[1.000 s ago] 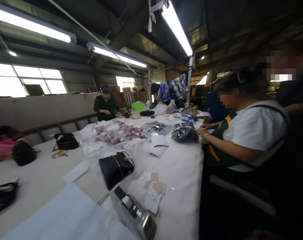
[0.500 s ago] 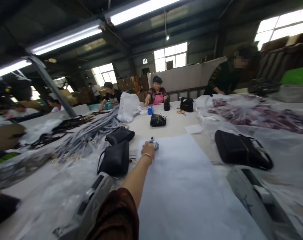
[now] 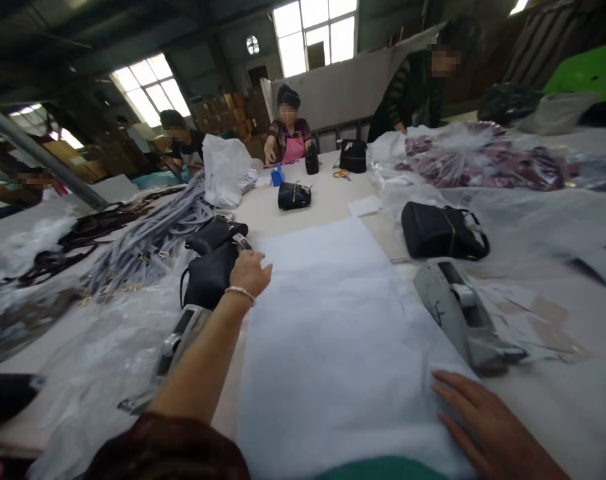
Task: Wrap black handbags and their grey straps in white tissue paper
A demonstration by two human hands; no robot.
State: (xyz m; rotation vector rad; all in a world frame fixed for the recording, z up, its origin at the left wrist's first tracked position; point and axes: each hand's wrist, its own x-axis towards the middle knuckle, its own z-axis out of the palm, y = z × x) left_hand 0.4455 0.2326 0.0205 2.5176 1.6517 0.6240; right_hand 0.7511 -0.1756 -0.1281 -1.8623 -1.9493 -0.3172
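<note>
My left hand (image 3: 249,272) reaches forward and closes over the top of a black handbag (image 3: 209,275) that stands at the left edge of a large white tissue sheet (image 3: 333,333). A bracelet circles that wrist. My right hand (image 3: 483,427) lies flat on the sheet's near right corner, fingers stretched out. Another black handbag (image 3: 440,231) rests beyond the sheet on the right, and a third black bag (image 3: 217,233) sits just behind the one I grip.
A grey tape dispenser (image 3: 460,315) lies right of the sheet, another (image 3: 175,343) left by my forearm. Grey straps (image 3: 147,243) pile at the left. Bagged pink goods (image 3: 483,163), more bags and scissors (image 3: 341,175) lie farther off. Several people work around the table.
My view swung left and dipped. My left hand pulled back from the sheet's far edge onto the black handbag. My right hand came into view, flat on the sheet.
</note>
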